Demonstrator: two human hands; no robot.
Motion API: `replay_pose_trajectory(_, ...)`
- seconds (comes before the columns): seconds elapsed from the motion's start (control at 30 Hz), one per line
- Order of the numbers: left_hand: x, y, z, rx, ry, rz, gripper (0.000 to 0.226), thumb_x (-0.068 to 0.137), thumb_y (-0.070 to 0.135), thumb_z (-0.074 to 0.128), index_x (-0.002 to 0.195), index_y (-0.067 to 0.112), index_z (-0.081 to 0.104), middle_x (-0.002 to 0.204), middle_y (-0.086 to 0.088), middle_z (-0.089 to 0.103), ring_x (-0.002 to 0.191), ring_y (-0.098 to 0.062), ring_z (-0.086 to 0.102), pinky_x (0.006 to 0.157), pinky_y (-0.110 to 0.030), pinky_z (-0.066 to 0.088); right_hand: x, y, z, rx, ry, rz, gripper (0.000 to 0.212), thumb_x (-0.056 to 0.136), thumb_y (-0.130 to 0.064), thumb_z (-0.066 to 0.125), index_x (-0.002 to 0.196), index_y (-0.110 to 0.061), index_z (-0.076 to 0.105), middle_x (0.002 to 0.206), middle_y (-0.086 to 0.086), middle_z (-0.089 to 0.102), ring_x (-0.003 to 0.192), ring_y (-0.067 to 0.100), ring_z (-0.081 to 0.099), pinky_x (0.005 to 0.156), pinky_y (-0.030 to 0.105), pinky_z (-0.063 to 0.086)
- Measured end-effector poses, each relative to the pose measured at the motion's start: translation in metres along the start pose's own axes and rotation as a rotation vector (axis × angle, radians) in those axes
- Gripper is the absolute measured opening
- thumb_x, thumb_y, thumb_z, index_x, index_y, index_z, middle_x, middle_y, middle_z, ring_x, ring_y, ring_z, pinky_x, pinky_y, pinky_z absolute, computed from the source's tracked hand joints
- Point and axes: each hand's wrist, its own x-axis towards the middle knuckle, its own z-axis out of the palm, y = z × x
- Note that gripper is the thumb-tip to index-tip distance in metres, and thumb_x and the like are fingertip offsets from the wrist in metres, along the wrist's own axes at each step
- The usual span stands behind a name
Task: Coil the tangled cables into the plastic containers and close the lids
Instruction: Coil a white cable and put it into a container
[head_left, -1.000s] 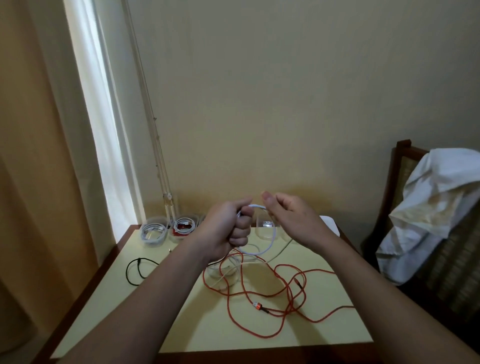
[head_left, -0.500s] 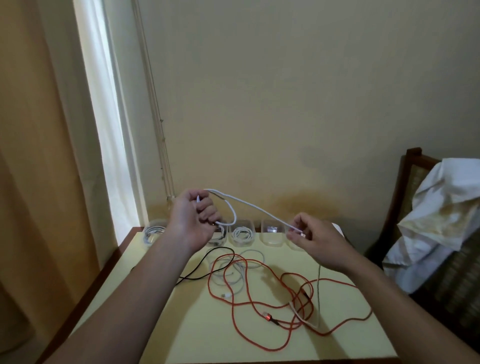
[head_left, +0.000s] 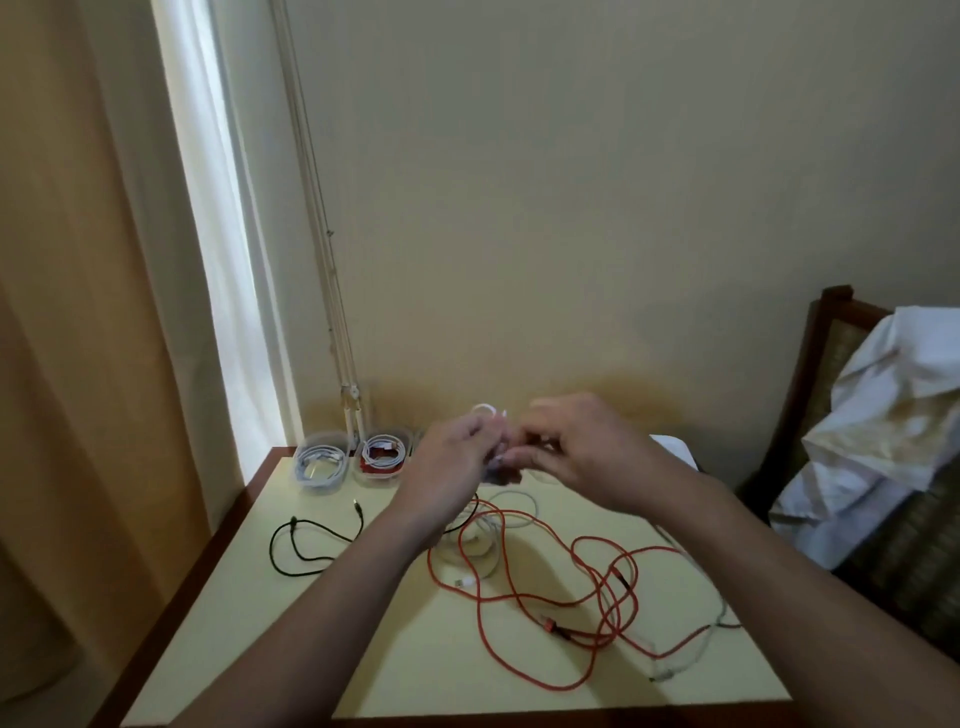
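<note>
White cable is showing as a small loop between the two hands, in the air above the far edge of the red cable tangle. It is standing roughly upright, its opening facing the camera, so its turns are stacking side to side between the palms.

Left hand is sitting just left of the loop with its fingers curling in round the gathered turns, and it appears to be gripping them. Right hand is meeting it from the other side, fingers bent inward and touching, or nearly touching, the left's. Blur is hiding whether the right is pinching the cable or only guiding it, so I cannot tell.

A pale length is trailing across the right side of the red cable toward the near edge; it may be this cable's slack, though the link is not visible. If so, the right hand is lying nearer to it, and the next wrap is likely calling for that hand to feed slack leftward onto the bundle.

Two filled containers are sitting beyond and left of the red cable. A black cable is lying on the surface, left of the red cable.
</note>
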Motion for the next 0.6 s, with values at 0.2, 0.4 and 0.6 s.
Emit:
replay_pose_trajectory(0.2,0.0,0.016,0.002,-0.395,-0.148,-0.334,0.04,0.103,0.024,0.04,0.063,0.018,0.044,0.048,0.007,0.019,0.038,-0.008,0.014,0.044,-0.025,0.009,0.0,0.0,0.003,0.174,0.235,0.207,0.031,0.079,-0.05,0.082,0.077,-0.027,0.06,0.068,-0.013,0.056,0.061,0.003,0.05,0.055,0.015,0.033)
replay_pose_trajectory(0.4,0.004,0.021,-0.005,-0.725,-0.382,-0.465,0.047,0.097,0.031,0.038,0.051,0.023,0.035,0.039,0.01,0.016,0.029,-0.006,0.01,0.036,-0.018,0.006,-0.011,-0.003,0.005,0.394,0.1,0.324,0.05,0.094,-0.07,0.047,0.091,-0.026,0.07,0.072,0.001,0.066,0.059,0.014,0.049,0.059,0.033,0.039)
replay_pose_trajectory(0.6,0.002,0.02,-0.004,-0.781,-0.27,-0.459,0.041,0.099,0.032,0.046,0.061,0.017,0.047,0.042,0.008,0.021,0.033,-0.007,0.019,0.039,-0.021,0.013,-0.01,-0.009,0.01,0.425,0.158,0.358,0.047,0.097,-0.055,0.051,0.07,-0.016,0.05,0.055,-0.013,0.034,0.05,0.005,0.03,0.047,0.02,0.024)
